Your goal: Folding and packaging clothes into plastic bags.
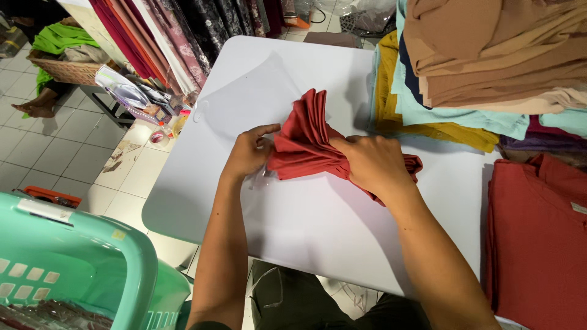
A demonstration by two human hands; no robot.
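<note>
While a green laundry basket (79,263) sits at the far left, a folded red cloth (309,137) is held at the middle of the white table (293,232). Its left edge is pinched by the left hand (247,153); its right part is clasped under the right hand (373,162). Stacked fabrics (489,55) are piled at the right.

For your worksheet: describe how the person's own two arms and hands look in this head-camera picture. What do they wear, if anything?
Both forearms are bare from elbow to wrist, with no sleeves in view. The left hand and right hand wear no gloves. No watch, bracelet or ring can be made out on either. Dark trousers show below the table edge.
</note>
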